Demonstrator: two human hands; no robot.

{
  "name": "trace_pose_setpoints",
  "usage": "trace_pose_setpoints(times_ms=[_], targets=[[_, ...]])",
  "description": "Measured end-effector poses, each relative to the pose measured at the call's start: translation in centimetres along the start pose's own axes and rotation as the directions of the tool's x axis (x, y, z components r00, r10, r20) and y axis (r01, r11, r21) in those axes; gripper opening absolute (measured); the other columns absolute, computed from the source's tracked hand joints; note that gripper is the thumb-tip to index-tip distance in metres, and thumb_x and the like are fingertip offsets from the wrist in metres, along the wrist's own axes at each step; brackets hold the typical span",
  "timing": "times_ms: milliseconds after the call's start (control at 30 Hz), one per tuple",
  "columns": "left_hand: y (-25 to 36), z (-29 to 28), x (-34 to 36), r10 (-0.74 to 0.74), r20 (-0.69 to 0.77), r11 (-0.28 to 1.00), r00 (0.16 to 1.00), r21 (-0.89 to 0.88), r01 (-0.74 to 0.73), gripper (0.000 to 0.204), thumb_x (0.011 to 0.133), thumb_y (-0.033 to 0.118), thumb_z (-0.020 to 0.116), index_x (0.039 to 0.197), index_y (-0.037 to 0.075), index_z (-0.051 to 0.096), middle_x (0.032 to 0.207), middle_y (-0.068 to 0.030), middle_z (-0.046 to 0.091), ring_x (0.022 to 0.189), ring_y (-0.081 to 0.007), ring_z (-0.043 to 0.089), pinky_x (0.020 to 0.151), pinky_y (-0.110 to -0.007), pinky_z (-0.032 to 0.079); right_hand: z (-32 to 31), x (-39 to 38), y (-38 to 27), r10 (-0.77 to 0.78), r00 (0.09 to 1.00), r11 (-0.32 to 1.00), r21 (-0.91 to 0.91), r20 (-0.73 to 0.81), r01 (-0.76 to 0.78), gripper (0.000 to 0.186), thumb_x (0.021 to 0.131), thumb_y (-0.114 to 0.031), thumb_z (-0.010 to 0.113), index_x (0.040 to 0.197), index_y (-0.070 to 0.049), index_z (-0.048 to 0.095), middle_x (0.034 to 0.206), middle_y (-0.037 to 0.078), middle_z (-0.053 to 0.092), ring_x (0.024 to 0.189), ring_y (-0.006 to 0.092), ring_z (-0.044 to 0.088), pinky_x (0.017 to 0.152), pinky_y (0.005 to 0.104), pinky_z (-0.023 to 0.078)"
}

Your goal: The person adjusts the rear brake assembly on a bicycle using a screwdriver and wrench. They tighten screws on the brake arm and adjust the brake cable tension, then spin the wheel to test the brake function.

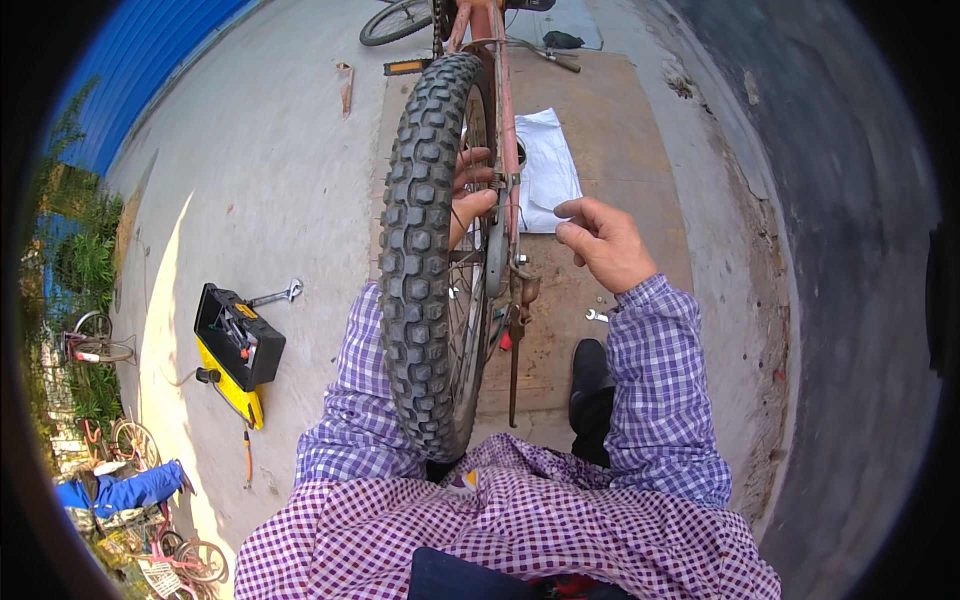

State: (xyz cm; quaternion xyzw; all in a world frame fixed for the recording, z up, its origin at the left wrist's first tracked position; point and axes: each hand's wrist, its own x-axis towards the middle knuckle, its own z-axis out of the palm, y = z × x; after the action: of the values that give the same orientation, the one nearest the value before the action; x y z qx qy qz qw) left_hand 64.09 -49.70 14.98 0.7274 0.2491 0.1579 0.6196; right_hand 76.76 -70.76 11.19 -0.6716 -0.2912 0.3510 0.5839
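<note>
An upright bicycle wheel with a knobbly black tyre [418, 240] stands in a faded red frame [508, 120]. Behind the tyre, my left hand [470, 195] reaches among the spokes, its fingers curled at a small fitting on the frame; what it grips is unclear and the palm is hidden. Right of the frame, my right hand [590, 232] is open and empty, index finger and thumb bent and apart. Below the frame fitting hangs a rusty metal kickstand [515, 320]. A white sheet [546, 160] lies on the ground behind, and a small spanner [597, 316] lies below my right hand.
A black open toolbox [255, 350] with a yellow lid and an adjustable wrench [280, 295] are at left, on concrete. Other bicycles [135, 445] stand at far left; one wheel [395, 22] shows at the top. A brown board [640, 150] lies beneath, beside a dark strip at right.
</note>
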Motion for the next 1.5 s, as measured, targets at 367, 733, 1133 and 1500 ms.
trace_pose_setpoints(times_ms=[367, 733, 1133, 1500], targets=[[-1.3, -6.8, -3.1, -0.081, 0.091, 0.98, 0.993, -0.173, 0.096, 0.072, 0.081, -0.001, 0.072, 0.146, 0.001, 0.041, 0.135, -0.0132, 0.058, 0.121, -0.0222, 0.058, 0.095, -0.036, 0.055, 6.7, -0.5, -1.1, 0.069, 0.997, 0.997, 0.039, -0.022, -0.068, 0.03, 0.092, -0.014, 0.067, 0.116, 0.004, 0.066, 0.082, 0.005, 0.065, 0.065, 0.0099, 0.058, 0.059, 0.0267, 0.049], [-14.6, -1.5, 1.4, 0.105, 0.053, 0.993, 0.993, 0.053, -0.108, 0.061, 0.086, 0.011, 0.075, 0.141, 0.0, 0.052, 0.115, -0.0095, 0.07, 0.09, -0.0125, 0.07, 0.067, -0.021, 0.052, -1.5, 2.0, 14.2, 0.071, 0.955, 0.988, -0.108, -0.287, -0.106, 0.034, 0.095, -0.023, 0.065, 0.121, -0.001, 0.066, 0.094, 0.007, 0.071, 0.071, 0.0095, 0.06, 0.061, 0.0263, 0.049], [-14.2, -3.1, 0.5, 0.164, 0.095, 0.93, 0.982, 0.316, -0.186, 0.067, 0.086, 0.008, 0.075, 0.144, -0.005, 0.044, 0.127, -0.0199, 0.065, 0.122, -0.03, 0.062, 0.108, -0.041, 0.046, -3.9, 1.4, 18.0, 0.116, 0.946, 0.976, -0.141, -0.304, -0.165, 0.036, 0.095, -0.026, 0.066, 0.123, -0.004, 0.067, 0.098, 0.007, 0.072, 0.072, 0.0096, 0.06, 0.061, 0.0261, 0.049], [-1.8, 2.1, -5.7, 0.176, -0.517, 0.983, 0.838, 0.132, -0.125, 0.049, 0.1, 0.053, 0.056, 0.075, 0.011, 0.054, 0.067, 0.0037, 0.044, 0.054, -0.0059, 0.035, 0.048, -0.024, 0.024, -2.2, -1.5, 24.2, 0.373, 0.926, 0.854, -0.372, -0.048, -0.363, 0.032, 0.087, -0.028, 0.068, 0.109, -0.004, 0.073, 0.092, 0.014, 0.074, 0.077, 0.0209, 0.071, 0.074, 0.0369, 0.056]])
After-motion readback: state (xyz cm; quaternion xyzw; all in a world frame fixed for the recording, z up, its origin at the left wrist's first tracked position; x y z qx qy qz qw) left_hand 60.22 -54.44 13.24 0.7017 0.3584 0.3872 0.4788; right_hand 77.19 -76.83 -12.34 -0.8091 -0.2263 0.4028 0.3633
